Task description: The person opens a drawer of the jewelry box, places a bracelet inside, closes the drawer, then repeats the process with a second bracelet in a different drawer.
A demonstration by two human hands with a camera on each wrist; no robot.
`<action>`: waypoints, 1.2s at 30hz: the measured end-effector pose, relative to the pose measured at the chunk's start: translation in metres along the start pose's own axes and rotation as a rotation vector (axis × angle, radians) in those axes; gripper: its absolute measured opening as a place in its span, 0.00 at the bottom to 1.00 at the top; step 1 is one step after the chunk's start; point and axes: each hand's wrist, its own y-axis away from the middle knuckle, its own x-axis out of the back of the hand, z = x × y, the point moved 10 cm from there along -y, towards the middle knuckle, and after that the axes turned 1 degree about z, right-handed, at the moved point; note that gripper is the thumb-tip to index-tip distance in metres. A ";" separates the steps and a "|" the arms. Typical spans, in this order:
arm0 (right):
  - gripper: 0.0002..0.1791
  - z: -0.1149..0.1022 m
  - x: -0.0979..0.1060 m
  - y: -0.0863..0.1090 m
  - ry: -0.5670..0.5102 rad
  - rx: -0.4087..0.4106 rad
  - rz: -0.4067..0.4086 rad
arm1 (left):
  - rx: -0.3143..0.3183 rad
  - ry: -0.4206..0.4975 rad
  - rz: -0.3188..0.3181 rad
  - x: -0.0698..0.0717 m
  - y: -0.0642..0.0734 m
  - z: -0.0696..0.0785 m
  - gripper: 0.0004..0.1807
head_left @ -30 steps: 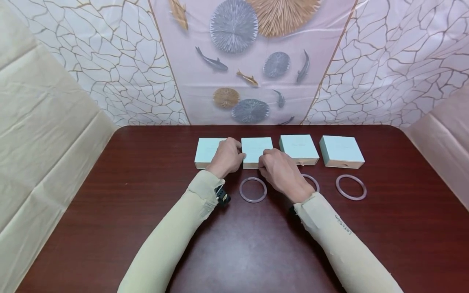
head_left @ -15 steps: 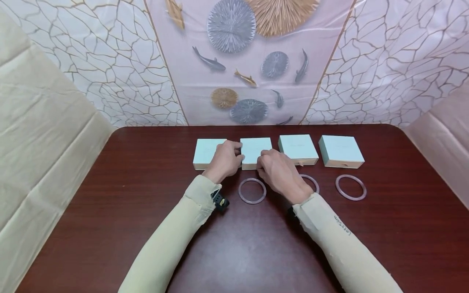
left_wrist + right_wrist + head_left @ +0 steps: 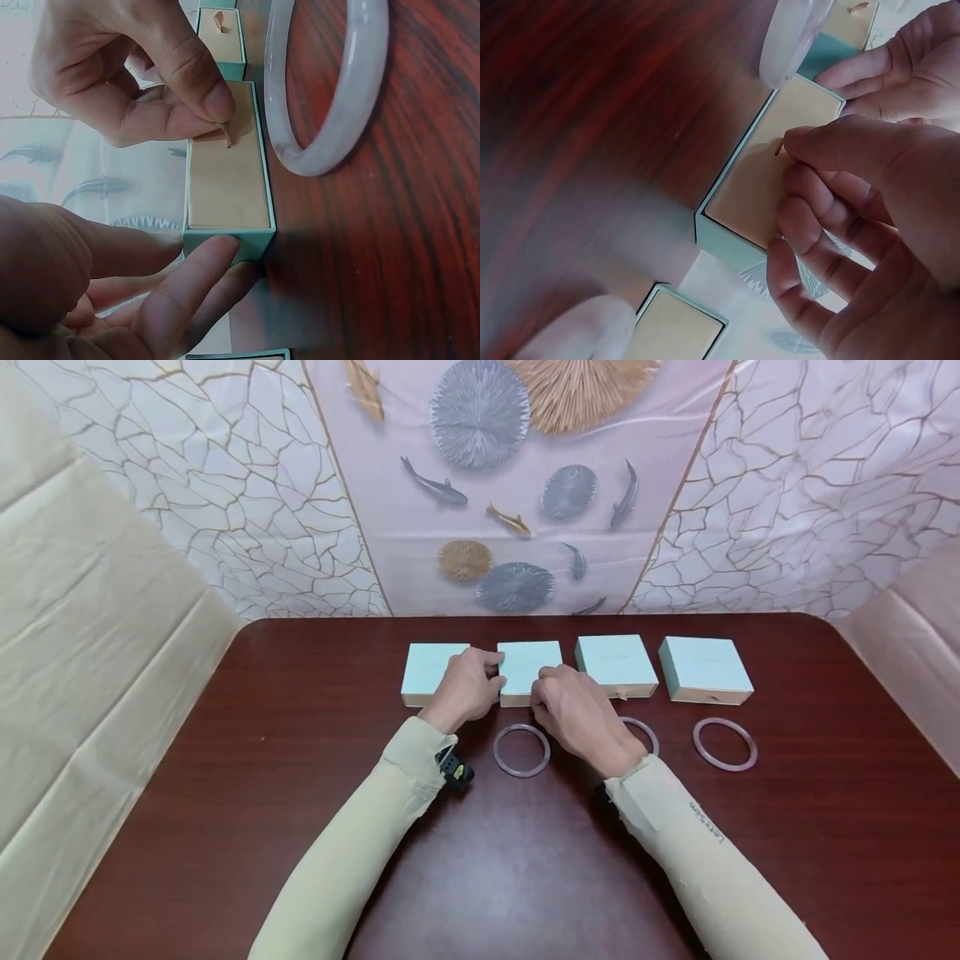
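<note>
A mint-green drawer box (image 3: 529, 653), second from the left, stands on the table between both hands. My right hand (image 3: 581, 714) pinches the small ribbon pull tab (image 3: 226, 135) on its beige drawer front (image 3: 229, 184), between thumb and forefinger. The drawer looks flush with its sleeve. My left hand (image 3: 463, 685) touches the box's left end with outstretched fingertips (image 3: 217, 251). Close in front of this box lies a pale lilac bangle (image 3: 522, 774). A second bangle (image 3: 655, 742) is partly hidden behind the right hand and wrist.
Another mint box (image 3: 431, 664) is at the left, partly covered by the left hand. Two more boxes, one nearer (image 3: 615, 660) and one farther right (image 3: 708, 664), complete the row. A third bangle (image 3: 726, 767) lies before the rightmost box. A patterned cloth (image 3: 517, 547) hangs behind the dark table (image 3: 187, 827).
The left hand's forefinger and thumb have spread slightly apart at the box's edge. The right hand keeps its place at the drawer front. The head view shifts a little.
</note>
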 end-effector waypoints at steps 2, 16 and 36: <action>0.15 0.001 -0.001 0.000 -0.002 -0.002 -0.002 | 0.002 0.013 -0.016 -0.001 0.000 -0.001 0.25; 0.16 -0.004 -0.003 -0.007 -0.029 -0.002 -0.024 | 0.011 -0.021 -0.034 0.006 0.001 -0.007 0.24; 0.14 0.003 -0.004 -0.005 -0.060 -0.023 -0.056 | -0.015 -0.002 -0.031 0.000 -0.004 -0.006 0.24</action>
